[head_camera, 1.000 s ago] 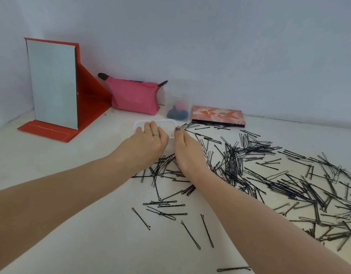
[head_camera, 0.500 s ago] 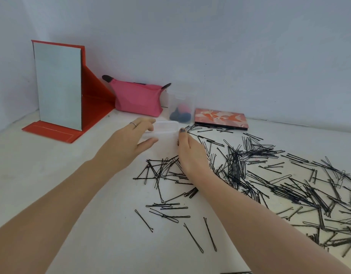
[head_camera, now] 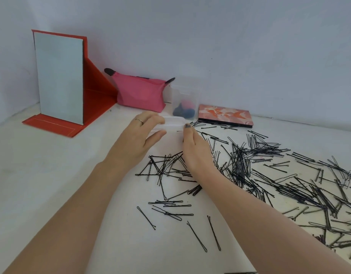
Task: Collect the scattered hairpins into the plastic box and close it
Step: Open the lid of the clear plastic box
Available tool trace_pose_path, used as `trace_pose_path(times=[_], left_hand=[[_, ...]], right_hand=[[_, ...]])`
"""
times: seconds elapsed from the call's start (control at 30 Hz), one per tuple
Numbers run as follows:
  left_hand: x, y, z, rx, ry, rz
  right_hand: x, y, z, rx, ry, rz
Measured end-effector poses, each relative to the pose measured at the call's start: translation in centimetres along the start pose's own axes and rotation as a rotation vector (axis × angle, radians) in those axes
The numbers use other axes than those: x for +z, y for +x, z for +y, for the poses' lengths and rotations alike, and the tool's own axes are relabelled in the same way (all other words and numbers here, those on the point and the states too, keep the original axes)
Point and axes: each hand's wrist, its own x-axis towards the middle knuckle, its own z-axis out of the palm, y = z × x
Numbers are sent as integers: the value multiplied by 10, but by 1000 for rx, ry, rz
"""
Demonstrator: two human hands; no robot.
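Both hands hold the clear plastic box [head_camera: 173,126] at the table's far side: left hand [head_camera: 139,139] pinches its left end, right hand [head_camera: 194,149] grips its right end. Hairpins [head_camera: 249,169] lie scattered near and right. Behind stand a mirror [head_camera: 59,78], pink pouch [head_camera: 141,92], clear container [head_camera: 185,99] and patterned case [head_camera: 225,115].

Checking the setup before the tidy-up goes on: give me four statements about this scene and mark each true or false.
1. Both hands, left hand and right hand, are on the box. True.
2. Most hairpins lie left of the hands. False: most lie to the right.
3. The pouch is blue. False: it is pink.
4. The mirror stands upright at far left. True.
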Motion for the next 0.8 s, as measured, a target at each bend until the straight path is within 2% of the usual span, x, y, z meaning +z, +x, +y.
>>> trace_pose_path(times=[0.13,0.3,0.33,0.4,0.47,0.7,0.8], left_hand=[[0,-2,-6,-117,-65,54],[5,4,-5,-298,-521,278],[5,4,-5,-336,-529,315],[5,4,-6,-373,-398,348],[7,3,-7,-395,-299,340],[7,1,-7,-523,-576,185],[7,0,-3,-559,-620,104]], right_hand=[[1,0,1,0,5,-5],[-2,-1,0,-17,-10,-14],[-2,-1,0,-22,-14,-12],[-2,-1,0,-30,-15,-9],[-1,-2,0,-46,-25,-10],[-4,0,0,-5,9,-13],[-8,14,-1,125,140,-56]])
